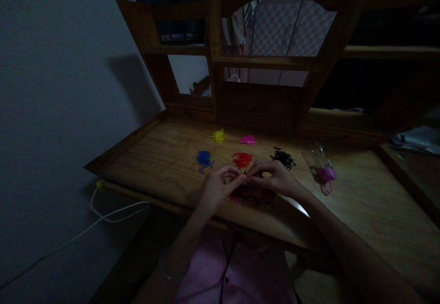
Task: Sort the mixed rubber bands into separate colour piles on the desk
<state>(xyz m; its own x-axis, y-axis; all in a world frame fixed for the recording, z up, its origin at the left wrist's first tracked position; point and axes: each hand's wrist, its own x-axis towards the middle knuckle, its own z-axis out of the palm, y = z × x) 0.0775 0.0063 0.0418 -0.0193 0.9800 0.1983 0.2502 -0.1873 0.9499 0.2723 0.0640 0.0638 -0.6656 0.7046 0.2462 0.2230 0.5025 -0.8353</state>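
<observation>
My left hand and my right hand meet over the desk, fingertips nearly touching. Each is closed in a pinch on a small yellow rubber band, with something dark beside it that I cannot make out. Under them lies a mixed pile of coloured rubber bands, partly hidden by my hands. Just beyond is a heap of red rubber bands. Blue rubber bands lie to the left and black ones to the right. Farther back are a yellow heap and a pink heap.
A clear bottle with a purple cap and strap lies on the right of the wooden desk. Wooden shelving rises along the back. A white cable hangs off the left front edge, near the wall.
</observation>
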